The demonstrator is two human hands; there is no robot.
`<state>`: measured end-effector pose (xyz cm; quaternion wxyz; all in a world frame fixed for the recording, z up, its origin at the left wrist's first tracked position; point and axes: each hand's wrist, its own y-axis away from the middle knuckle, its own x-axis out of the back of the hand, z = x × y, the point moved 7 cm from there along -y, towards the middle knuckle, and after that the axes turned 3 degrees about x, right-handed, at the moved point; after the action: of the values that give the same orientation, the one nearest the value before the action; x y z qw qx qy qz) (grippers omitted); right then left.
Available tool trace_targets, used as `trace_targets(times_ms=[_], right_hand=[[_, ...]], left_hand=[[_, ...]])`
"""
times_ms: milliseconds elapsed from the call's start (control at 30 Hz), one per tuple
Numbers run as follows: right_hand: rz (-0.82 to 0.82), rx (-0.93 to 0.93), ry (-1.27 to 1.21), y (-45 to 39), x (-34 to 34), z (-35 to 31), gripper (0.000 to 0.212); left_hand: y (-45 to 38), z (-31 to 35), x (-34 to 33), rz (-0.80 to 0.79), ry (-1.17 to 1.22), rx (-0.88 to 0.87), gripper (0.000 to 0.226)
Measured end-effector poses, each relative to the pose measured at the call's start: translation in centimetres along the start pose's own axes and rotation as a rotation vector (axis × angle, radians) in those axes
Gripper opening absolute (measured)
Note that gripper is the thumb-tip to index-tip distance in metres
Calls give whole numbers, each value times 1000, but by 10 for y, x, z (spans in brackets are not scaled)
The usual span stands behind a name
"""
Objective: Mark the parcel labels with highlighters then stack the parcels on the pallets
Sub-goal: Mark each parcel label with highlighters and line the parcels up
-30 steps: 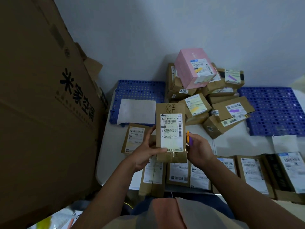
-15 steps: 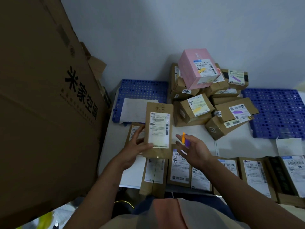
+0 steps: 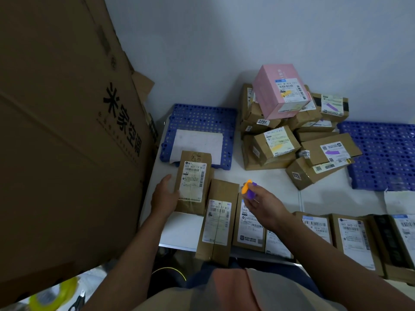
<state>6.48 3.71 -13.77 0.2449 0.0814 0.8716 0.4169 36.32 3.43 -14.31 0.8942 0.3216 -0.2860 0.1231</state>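
1. The left hand (image 3: 165, 195), left of the frame's centre, held a brown parcel (image 3: 193, 182) by its left edge, thumb on the label face; the other fingers were hidden behind it.
2. The parcel's white label (image 3: 192, 180) faced up, and no highlighter mark showed on it.
3. The right hand (image 3: 263, 204), just right of centre, pinched an orange highlighter (image 3: 246, 186) and a purple highlighter (image 3: 251, 192) together in its fingertips.
4. Unmarked parcels (image 3: 219, 217) lay in a row along the table's (image 3: 265, 178) lower edge.
5. Marked parcels (image 3: 277, 143), topped by a pink box (image 3: 278, 90), were heaped in the upper right between two blue pallets (image 3: 202, 121).
6. A big cardboard box (image 3: 67, 131) filled the left of the frame.
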Motion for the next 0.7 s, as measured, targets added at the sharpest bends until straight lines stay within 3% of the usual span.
trace_targets(times_ms=[67, 100, 233, 300, 467, 700], right_hand=[[1, 29, 56, 3, -6, -1, 16], [3, 45, 76, 5, -8, -1, 15], [0, 114, 154, 13, -20, -4, 7], [-3, 161, 186, 16, -24, -7, 6], [-8, 254, 214, 23, -26, -14, 8], [-22, 320, 217, 27, -25, -19, 8]], left_hand=[[13, 26, 4, 97, 33, -99, 40], [22, 40, -1, 71, 72, -132, 30], [59, 86, -54, -313, 168, -172, 16], [68, 95, -76, -422, 249, -152, 15], [71, 95, -93, -441, 404, -86, 15], [75, 104, -90, -426, 351, -159, 17]])
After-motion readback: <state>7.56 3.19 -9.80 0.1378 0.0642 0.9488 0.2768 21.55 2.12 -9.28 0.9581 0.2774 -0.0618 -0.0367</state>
